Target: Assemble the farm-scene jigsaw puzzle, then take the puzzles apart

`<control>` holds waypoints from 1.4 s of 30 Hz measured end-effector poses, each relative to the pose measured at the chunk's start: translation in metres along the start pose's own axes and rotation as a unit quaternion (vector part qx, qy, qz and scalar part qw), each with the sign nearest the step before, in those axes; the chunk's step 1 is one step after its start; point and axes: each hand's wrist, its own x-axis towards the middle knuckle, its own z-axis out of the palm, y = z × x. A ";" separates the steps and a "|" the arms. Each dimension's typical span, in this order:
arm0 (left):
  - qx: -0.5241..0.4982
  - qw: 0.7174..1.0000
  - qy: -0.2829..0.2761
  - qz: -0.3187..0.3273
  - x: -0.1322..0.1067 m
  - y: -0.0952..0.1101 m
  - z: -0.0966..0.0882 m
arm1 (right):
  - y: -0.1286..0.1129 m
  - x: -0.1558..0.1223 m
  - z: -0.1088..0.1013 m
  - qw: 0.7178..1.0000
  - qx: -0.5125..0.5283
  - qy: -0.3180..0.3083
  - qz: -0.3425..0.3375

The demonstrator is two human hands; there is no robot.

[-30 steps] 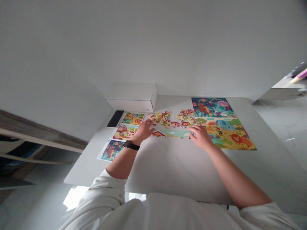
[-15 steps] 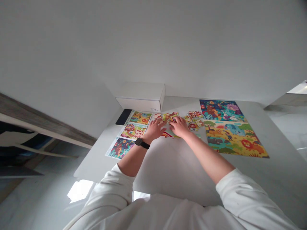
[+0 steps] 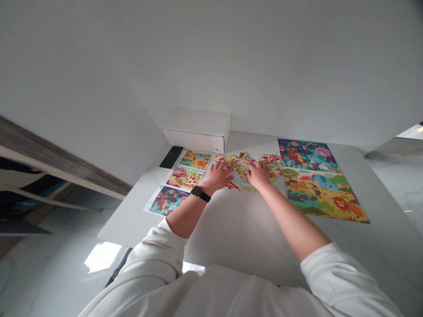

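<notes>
My left hand (image 3: pixel 218 176), with a black watch (image 3: pixel 201 193) on its wrist, lies low over the left side of the puzzle pieces, its fingers spread. Under and beside it are pieces with red and pale patterns; its palm hides some of them. To its right, my right hand (image 3: pixel 259 175) rests with fingers apart at the loose puzzle pieces (image 3: pixel 243 159), and I see nothing held in it. Between the hands lies a partly joined puzzle section (image 3: pixel 245 184) in pale green and blue, with a red piece (image 3: pixel 233 186) near my left thumb.
A picture sheet (image 3: pixel 185 177) with three printed scenes lies on the left, a dark phone (image 3: pixel 171 157) beside it. Behind stands a white box (image 3: pixel 198 130) against the wall. Two assembled puzzles, a dark one (image 3: pixel 307 154) and a yellow one (image 3: pixel 325 193), lie on the right of the white table (image 3: pixel 231 233).
My right hand has shifted slightly right and its fingers have opened away from a red-and-white piece, which now lies among the others. My left hand stays nearly in place. The view has tilted a little.
</notes>
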 end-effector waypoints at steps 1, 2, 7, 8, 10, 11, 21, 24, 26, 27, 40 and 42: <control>-0.005 1.000 0.000 -0.001 0.001 0.001 0.001 | -0.001 0.000 -0.001 1.000 0.000 0.003 0.006; -0.010 1.000 0.001 -0.001 0.001 0.003 0.001 | -0.002 0.000 -0.001 1.000 0.003 0.004 0.007; -0.040 0.999 0.012 0.010 0.001 0.005 0.005 | -0.012 0.006 -0.003 0.998 0.044 -0.007 -0.039; -0.047 0.999 0.015 0.012 0.000 0.005 0.006 | -0.014 0.008 -0.003 0.998 0.047 -0.009 -0.042; -0.057 0.998 0.022 0.016 -0.003 0.005 0.007 | -0.019 0.014 -0.003 0.998 0.045 -0.015 -0.041; -0.060 0.998 0.025 0.017 -0.004 0.005 0.007 | -0.021 0.017 -0.003 0.998 0.042 -0.020 -0.041; -0.075 0.997 0.019 0.024 -0.013 0.001 0.003 | -0.029 0.040 -0.006 0.995 0.029 -0.089 -0.044; -0.071 0.997 0.016 0.027 -0.014 -0.001 0.003 | -0.030 0.048 -0.009 0.993 0.025 -0.101 -0.061; -0.067 0.997 0.019 0.035 -0.015 -0.002 0.004 | -0.031 0.052 -0.011 0.992 0.025 -0.099 -0.074; -0.067 0.997 0.024 0.039 -0.015 -0.003 0.004 | -0.031 0.053 -0.013 0.992 0.029 -0.094 -0.081; -0.202 0.960 0.192 0.023 -0.018 0.015 -0.010 | -0.023 0.024 -0.019 0.933 0.355 -0.029 -0.038; -0.236 0.949 0.210 0.001 -0.017 0.023 -0.017 | -0.020 0.018 -0.027 0.912 0.407 -0.032 -0.052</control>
